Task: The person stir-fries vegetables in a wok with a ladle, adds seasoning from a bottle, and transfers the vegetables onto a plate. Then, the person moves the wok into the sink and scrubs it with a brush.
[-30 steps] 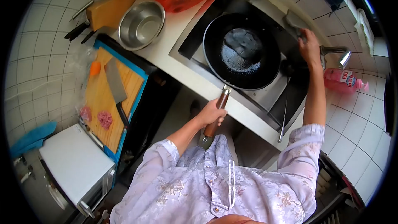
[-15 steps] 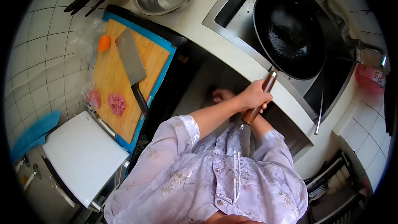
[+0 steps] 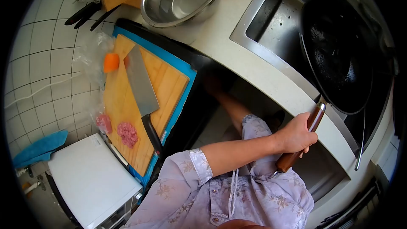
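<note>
My left hand [image 3: 296, 133] is wrapped round the brown wooden handle [image 3: 290, 157] of a black wok [image 3: 335, 68]. The wok's wet, shiny inside lies over a steel sink [image 3: 280, 25], and its handle sticks out past the counter edge towards me. Beneath my left forearm, my right arm crosses to the left. My right hand [image 3: 214, 85] is low in the shadow by the counter's inner corner, its fingers too dark to make out. Left of it lies a wooden cutting board [image 3: 169, 82] with a cleaver [image 3: 142, 85], minced meat [image 3: 127, 135] and a carrot piece [image 3: 111, 62].
A steel bowl [image 3: 182, 0] stands on the pale counter [image 3: 237, 55]. Knives [image 3: 87, 15] sit in a wooden block at the upper left. A white-topped appliance [image 3: 91, 178] is at the lower left. A thin metal rod [image 3: 360, 144] overhangs the sink's front edge.
My view has shifted, so the wok and sink appear further right. My right hand has moved left and deeper into shadow. My left hand has kept its grip on the wok handle.
</note>
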`<state>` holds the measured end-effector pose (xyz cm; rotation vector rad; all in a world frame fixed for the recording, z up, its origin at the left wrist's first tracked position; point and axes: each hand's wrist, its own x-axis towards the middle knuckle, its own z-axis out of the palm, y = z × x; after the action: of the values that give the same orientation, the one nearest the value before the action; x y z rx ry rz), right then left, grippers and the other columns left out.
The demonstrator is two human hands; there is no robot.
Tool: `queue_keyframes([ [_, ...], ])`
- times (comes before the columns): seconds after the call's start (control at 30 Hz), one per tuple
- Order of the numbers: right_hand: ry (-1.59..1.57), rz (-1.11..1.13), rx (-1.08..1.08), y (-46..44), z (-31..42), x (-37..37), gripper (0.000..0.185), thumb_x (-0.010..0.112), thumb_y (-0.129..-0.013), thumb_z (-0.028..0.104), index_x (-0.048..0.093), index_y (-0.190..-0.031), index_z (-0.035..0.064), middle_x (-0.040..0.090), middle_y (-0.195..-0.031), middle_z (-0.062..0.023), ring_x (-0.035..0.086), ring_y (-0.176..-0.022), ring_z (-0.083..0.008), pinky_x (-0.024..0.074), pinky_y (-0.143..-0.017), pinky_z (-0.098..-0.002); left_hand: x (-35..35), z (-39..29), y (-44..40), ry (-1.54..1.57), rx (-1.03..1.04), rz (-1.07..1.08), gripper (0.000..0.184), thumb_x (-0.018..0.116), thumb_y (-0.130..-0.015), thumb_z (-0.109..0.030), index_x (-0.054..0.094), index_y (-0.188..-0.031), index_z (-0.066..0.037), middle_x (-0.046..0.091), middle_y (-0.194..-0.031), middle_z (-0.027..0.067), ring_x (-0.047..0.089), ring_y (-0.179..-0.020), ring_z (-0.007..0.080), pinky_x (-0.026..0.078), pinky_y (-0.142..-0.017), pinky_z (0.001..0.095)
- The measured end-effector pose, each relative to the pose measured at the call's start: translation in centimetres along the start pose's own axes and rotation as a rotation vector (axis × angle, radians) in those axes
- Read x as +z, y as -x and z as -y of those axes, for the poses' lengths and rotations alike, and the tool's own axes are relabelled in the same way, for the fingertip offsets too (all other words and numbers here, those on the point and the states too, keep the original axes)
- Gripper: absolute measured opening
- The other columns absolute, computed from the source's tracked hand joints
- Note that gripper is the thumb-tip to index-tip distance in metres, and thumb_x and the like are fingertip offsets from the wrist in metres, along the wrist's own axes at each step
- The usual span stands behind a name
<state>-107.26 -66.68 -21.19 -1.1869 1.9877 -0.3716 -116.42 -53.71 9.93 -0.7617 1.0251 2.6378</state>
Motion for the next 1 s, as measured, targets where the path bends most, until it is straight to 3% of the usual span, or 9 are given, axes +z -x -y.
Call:
queue_keyframes([
  [0.2,-0.311,-0.002,-0.069,12.0,-2.0,-4.8,0.044,0.061,-0.084,0.026,0.048,-0.120,0.0054,0.056,-0.107,-0.0063,0.053,-0.092,-0.0165,0.0438,-0.081,-0.0317,0.7,0.4,0.0,-0.103,-0.001,-0.096,0.020,0.056,-0.076,-0.004,0.041,-0.091,-0.002,0.050,-0.062,0.0035,0.052,-0.046,0.0098,0.046,-0.038,0.0258],
  [0.4,-0.834,0.309,0.073,34.6,-7.6,-16.1,0.042,0.062,-0.084,0.027,0.049,-0.118,0.0062,0.056,-0.102,-0.0039,0.053,-0.087,-0.0134,0.0442,-0.077,-0.0292,0.9,0.3,0.2,-0.168,-0.017,-0.076,0.023,0.064,-0.079,-0.013,0.043,-0.085,-0.006,0.049,-0.063,0.0003,0.050,-0.049,0.0072,0.046,-0.041,0.0233],
  [0.43,-0.912,0.421,0.156,38.4,-8.7,-18.0,0.051,0.066,-0.081,0.027,0.046,-0.123,0.0050,0.055,-0.095,-0.0013,0.051,-0.083,-0.0100,0.0434,-0.074,-0.0256,0.9,0.4,0.1,-0.187,-0.030,-0.089,0.022,0.064,-0.079,-0.013,0.044,-0.085,-0.006,0.049,-0.063,0.0000,0.050,-0.048,0.0072,0.046,-0.041,0.0230],
  [0.63,-1.217,0.175,0.557,61.8,-7.1,-25.9,0.048,0.066,-0.078,0.025,0.048,-0.117,0.0042,0.058,-0.095,-0.0035,0.053,-0.082,-0.0115,0.0430,-0.073,-0.0248,0.5,0.2,-0.2,-0.280,-0.017,-0.076,0.020,0.064,-0.078,-0.011,0.046,-0.082,-0.005,0.049,-0.062,0.0009,0.050,-0.049,0.0083,0.046,-0.041,0.0247],
  [0.73,-1.350,0.020,0.582,69.5,-5.1,-27.6,0.058,0.071,-0.071,0.027,0.047,-0.118,0.0043,0.059,-0.095,-0.0067,0.056,-0.081,-0.0147,0.0443,-0.073,-0.0275,-0.1,0.1,-0.4,-0.383,-0.052,-0.059,0.016,0.063,-0.078,-0.011,0.050,-0.082,-0.003,0.052,-0.063,0.0019,0.050,-0.050,0.0084,0.047,-0.044,0.0244],
  [0.77,-1.356,0.007,0.587,70.5,-3.6,-28.5,0.058,0.071,-0.071,0.027,0.047,-0.118,0.0043,0.059,-0.095,-0.0067,0.056,-0.081,-0.0147,0.0443,-0.073,-0.0275,0.1,0.0,-0.3,-0.378,-0.025,-0.070,0.016,0.063,-0.077,-0.010,0.049,-0.078,-0.004,0.051,-0.060,0.0025,0.051,-0.048,0.0102,0.046,-0.043,0.0263],
  [0.83,-1.421,-0.075,0.530,70.5,-1.3,-30.3,0.079,0.077,-0.064,0.027,0.037,-0.128,0.0042,0.058,-0.097,-0.0073,0.058,-0.085,-0.0166,0.0463,-0.079,-0.0299,0.3,-0.2,-0.2,-0.382,0.003,-0.086,0.016,0.063,-0.076,-0.010,0.048,-0.073,-0.004,0.050,-0.056,0.0031,0.051,-0.046,0.0119,0.046,-0.042,0.0281],
  [0.9,-1.426,-0.148,0.254,65.2,-2.3,-31.9,0.089,0.080,-0.060,0.024,0.030,-0.132,0.0049,0.058,-0.096,-0.0097,0.059,-0.086,-0.0193,0.0482,-0.079,-0.0328,0.3,-0.3,-0.2,-0.423,-0.032,-0.092,0.016,0.063,-0.076,-0.010,0.048,-0.073,-0.004,0.050,-0.056,0.0030,0.050,-0.046,0.0122,0.046,-0.042,0.0283],
  [1.0,-1.370,-0.278,0.237,53.6,-6.0,-35.4,0.068,0.062,-0.080,0.015,0.026,-0.137,0.0067,0.058,-0.091,-0.0107,0.059,-0.074,-0.0178,0.0501,-0.066,-0.0297,0.4,-0.1,-0.3,-0.505,-0.073,-0.119,0.017,0.063,-0.079,-0.011,0.048,-0.079,-0.005,0.049,-0.062,0.0000,0.048,-0.049,0.0085,0.045,-0.043,0.0249],
])
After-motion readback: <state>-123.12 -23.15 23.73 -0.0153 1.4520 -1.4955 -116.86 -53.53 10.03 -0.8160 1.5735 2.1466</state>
